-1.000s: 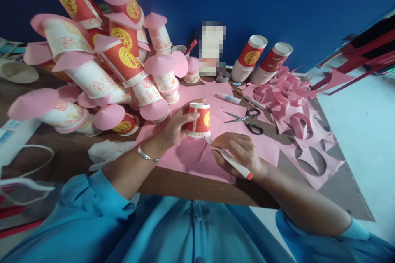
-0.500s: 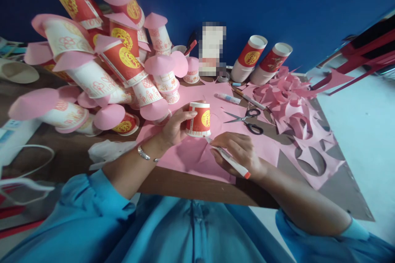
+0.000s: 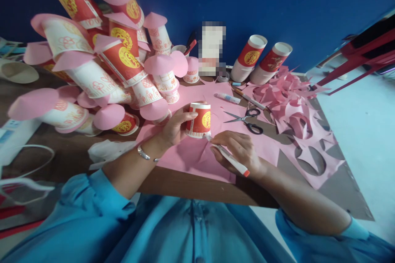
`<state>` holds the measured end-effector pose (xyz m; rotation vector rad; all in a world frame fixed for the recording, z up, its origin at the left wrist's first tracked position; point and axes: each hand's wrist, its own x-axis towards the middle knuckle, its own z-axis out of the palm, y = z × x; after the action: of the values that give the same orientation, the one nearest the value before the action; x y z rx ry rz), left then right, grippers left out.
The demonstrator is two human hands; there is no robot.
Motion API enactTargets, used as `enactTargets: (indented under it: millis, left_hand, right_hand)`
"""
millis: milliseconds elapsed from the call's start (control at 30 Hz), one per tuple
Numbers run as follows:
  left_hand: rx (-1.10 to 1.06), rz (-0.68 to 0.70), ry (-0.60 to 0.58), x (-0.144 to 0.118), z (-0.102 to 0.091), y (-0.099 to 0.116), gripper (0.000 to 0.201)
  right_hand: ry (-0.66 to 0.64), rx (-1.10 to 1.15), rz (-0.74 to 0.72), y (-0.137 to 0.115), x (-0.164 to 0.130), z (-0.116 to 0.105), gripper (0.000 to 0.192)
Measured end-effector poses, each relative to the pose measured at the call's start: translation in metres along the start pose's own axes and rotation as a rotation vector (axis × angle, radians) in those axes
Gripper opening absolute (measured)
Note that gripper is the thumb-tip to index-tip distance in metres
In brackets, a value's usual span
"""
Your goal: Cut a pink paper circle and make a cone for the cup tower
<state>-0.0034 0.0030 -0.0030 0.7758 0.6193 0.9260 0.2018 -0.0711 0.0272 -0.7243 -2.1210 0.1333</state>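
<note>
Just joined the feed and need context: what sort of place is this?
Probably a paper-craft worktable: a pink paper sheet covers it, with scissors, a heap of pink offcuts and piled paper cups topped with pink cones against a blue wall.

The left hand [image 3: 174, 128] grips an upturned paper cup [image 3: 200, 120] on the pink paper [image 3: 191, 156]. The right hand [image 3: 240, 150] holds a pen [image 3: 230, 159] — tip at the cup's rim.
</note>
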Motion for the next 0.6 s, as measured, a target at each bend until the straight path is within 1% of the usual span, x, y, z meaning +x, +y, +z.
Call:
enactTargets:
  millis: [300,600]
  left_hand:
    - [0.017,0.009,-0.037,-0.0001,0.0016,0.001,0.045]
    - [0.0,0.016,0.003,-0.0002,0.0028,0.0023,0.042]
  right_hand:
    - [-0.008,-0.005,0.028,-0.0019,0.0002,-0.001,0.019]
    - [-0.06,0.025,0.038,-0.0036,0.0022,-0.0035,0.012]
